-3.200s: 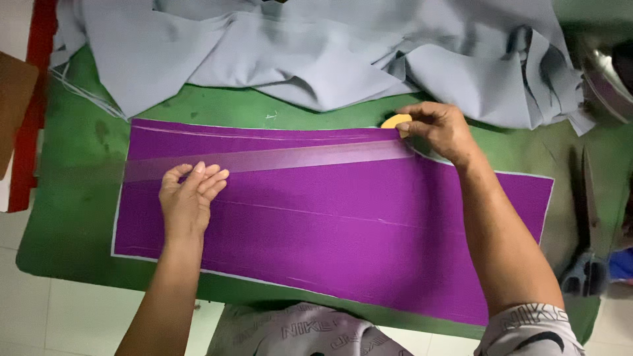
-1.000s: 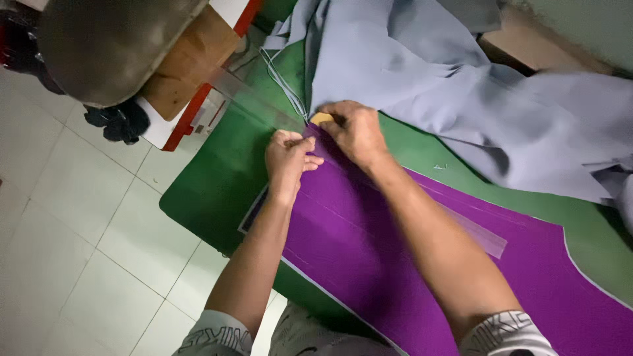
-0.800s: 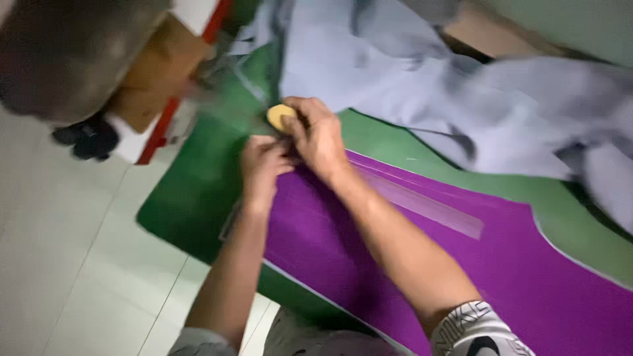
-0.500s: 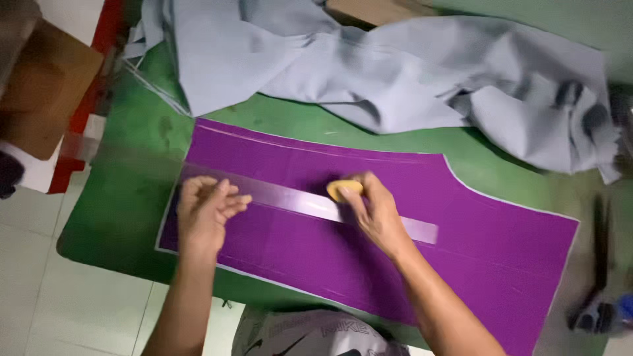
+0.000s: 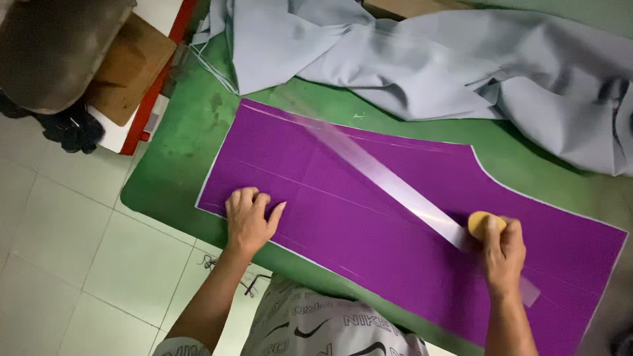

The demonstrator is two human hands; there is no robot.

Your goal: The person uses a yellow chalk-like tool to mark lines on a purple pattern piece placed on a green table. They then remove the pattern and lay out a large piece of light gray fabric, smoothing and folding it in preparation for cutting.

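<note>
A long purple fabric panel point(image 5: 369, 217) with chalk lines lies flat on the green table point(image 5: 178, 165). My left hand point(image 5: 250, 217) rests palm down on the panel's near left corner, fingers spread. My right hand point(image 5: 504, 254) is at the panel's right part. It grips a round yellow piece of tailor's chalk point(image 5: 482, 224) together with the near end of a clear plastic ruler point(image 5: 382, 178). The ruler runs diagonally across the panel toward the far left and looks blurred.
A heap of light grey-blue fabric point(image 5: 428, 59) covers the far side of the table. A wooden stool or board point(image 5: 128, 69) and a dark rounded object point(image 5: 53, 46) stand at the left, over a tiled floor point(image 5: 72, 264).
The ruler has swung from lying along the panel to a diagonal. My right hand moved with chalk and ruler end toward the near right. My left hand came off the ruler onto the panel's near corner.
</note>
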